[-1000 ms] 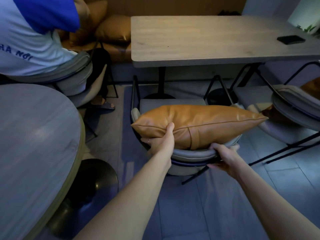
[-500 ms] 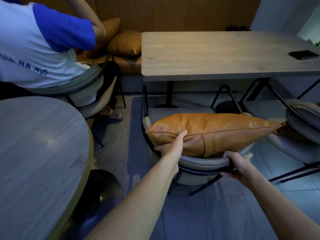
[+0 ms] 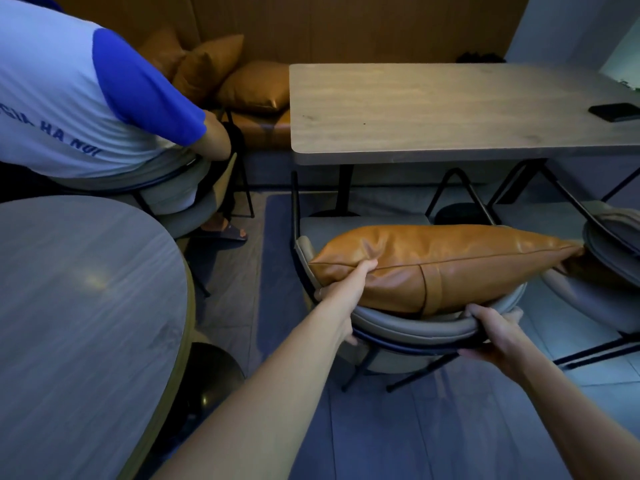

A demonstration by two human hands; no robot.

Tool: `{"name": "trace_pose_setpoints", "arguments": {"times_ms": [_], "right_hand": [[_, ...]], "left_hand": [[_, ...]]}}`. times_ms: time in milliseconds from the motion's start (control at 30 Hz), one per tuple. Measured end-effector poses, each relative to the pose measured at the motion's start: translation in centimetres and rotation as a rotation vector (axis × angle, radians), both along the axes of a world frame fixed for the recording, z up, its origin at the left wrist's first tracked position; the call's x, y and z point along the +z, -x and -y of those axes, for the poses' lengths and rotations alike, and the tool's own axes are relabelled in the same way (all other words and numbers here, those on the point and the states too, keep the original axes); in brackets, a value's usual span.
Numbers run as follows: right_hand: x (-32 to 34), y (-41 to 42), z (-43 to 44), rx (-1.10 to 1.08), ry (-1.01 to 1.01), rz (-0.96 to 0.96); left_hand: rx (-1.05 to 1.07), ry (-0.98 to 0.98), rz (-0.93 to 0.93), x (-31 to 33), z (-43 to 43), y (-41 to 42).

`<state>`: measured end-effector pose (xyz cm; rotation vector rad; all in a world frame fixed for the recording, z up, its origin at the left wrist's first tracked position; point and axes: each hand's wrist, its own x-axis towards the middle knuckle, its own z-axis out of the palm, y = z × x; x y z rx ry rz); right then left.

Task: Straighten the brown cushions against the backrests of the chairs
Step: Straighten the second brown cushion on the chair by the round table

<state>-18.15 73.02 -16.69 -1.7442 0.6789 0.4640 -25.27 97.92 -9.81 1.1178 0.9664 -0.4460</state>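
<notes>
A brown leather cushion lies lengthwise along the top of a grey chair's curved backrest, its right tip poking past the chair. My left hand grips the cushion's lower left corner, thumb on top. My right hand is closed around the backrest's rim at the right, just under the cushion. The chair's grey seat shows behind the cushion. More brown cushions lean on the bench at the back.
A rectangular wooden table with a black phone stands behind the chair. A round table fills the left. A person in a white and blue shirt sits at upper left. Another grey chair is at the right.
The view has tilted and shifted, so the chair and cushion sit lower in frame. Both hands keep the same grips. The seated person's arm has dropped down.
</notes>
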Motion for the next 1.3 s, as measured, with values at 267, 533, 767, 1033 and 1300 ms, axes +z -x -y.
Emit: {"name": "trace_pose_setpoints", "arguments": {"times_ms": [267, 533, 767, 1033, 1300], "right_hand": [[0.2, 1.0, -0.8, -0.037, -0.017, 0.013], [0.6, 3.5, -5.2, -0.167, 0.325, 0.105], [1.1, 8.6, -8.9, 0.308, 1.1, 0.735], [0.2, 11.1, -12.4, 0.762, 1.019, 1.083], [-1.1, 10.0, -12.2, 0.762, 0.846, 1.029]], "left_hand": [[-0.033, -0.03, 0.01, -0.6, -0.4, -0.1], [0.001, -0.051, 0.012, -1.6, -0.4, 0.0], [-0.166, -0.049, -0.011, -1.1, -1.2, -0.1], [-0.243, -0.087, -0.065, -0.7, -1.8, 0.0], [-0.247, -0.105, -0.07, -0.4, -1.5, -0.1]]}}
